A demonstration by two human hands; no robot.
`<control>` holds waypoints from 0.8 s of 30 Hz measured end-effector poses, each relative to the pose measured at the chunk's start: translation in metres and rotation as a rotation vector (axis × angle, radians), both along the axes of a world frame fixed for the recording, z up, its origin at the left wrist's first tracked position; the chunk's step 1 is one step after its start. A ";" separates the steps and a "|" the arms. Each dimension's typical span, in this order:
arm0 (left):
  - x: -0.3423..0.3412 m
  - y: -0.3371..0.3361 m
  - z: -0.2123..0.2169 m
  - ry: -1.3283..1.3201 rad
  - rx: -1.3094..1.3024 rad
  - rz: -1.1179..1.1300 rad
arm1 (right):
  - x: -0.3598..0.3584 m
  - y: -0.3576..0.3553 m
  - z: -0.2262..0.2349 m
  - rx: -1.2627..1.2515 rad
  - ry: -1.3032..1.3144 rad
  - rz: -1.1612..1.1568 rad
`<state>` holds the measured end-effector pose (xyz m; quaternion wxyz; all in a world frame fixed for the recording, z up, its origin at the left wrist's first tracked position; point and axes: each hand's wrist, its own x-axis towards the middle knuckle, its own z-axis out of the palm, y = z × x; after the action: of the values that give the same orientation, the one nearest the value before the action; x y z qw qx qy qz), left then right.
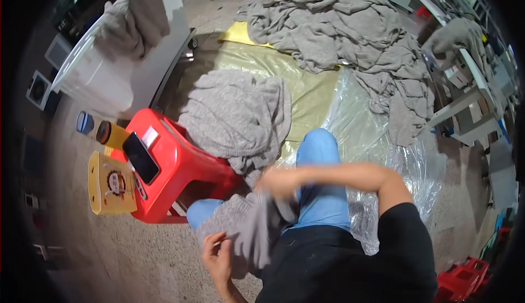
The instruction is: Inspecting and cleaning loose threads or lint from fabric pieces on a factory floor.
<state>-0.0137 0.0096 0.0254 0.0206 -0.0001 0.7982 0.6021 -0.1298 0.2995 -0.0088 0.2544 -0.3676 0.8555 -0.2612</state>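
A grey knitted piece [240, 222] is draped over my lap, across my jeans. My left hand [217, 256] is at its left edge, fingers loosely curled with thumb and forefinger a little apart. Above the far end of the knit, my right hand [281, 183] is smeared by motion; its fingers cannot be made out, nor whether anything is in them. Just beyond my knees a heap of grey knitwear [235, 114] lies on plastic sheeting, one end trailing toward my lap.
On the red stool [180, 158] at my left are a phone [141, 158] and a small metal tool [140, 187]. A yellow box [112, 185] and a yellow cup [113, 135] sit beside it. Farther off are a white bin [126, 79], a large knitwear pile [339, 21] and a work table [476, 73].
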 end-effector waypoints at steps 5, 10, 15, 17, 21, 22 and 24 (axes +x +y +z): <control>-0.012 0.009 0.006 0.008 0.270 0.202 | -0.193 0.327 0.224 0.673 0.966 -1.222; 0.003 0.000 0.001 -0.066 0.235 0.291 | -0.126 0.350 0.380 -0.460 1.726 -1.942; 0.005 0.014 -0.015 -0.183 0.211 0.180 | -0.080 0.434 0.324 -0.910 1.424 -2.218; -0.002 0.022 -0.021 -0.206 0.238 0.132 | -0.088 0.510 0.279 -0.543 1.620 -2.180; -0.007 0.029 -0.024 -0.272 0.173 0.103 | -0.142 0.444 0.093 -0.022 1.281 -1.736; -0.003 0.021 -0.027 -0.291 0.151 0.130 | -0.158 0.351 0.032 -0.322 1.024 -1.599; -0.003 0.022 -0.033 -0.313 0.156 0.129 | -0.162 0.242 -0.060 -0.151 0.600 -1.467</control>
<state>-0.0168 0.0319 -0.0079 0.1057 -0.1435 0.7345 0.6548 -0.2922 0.5411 -0.0684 -0.2495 0.2187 0.8913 -0.3091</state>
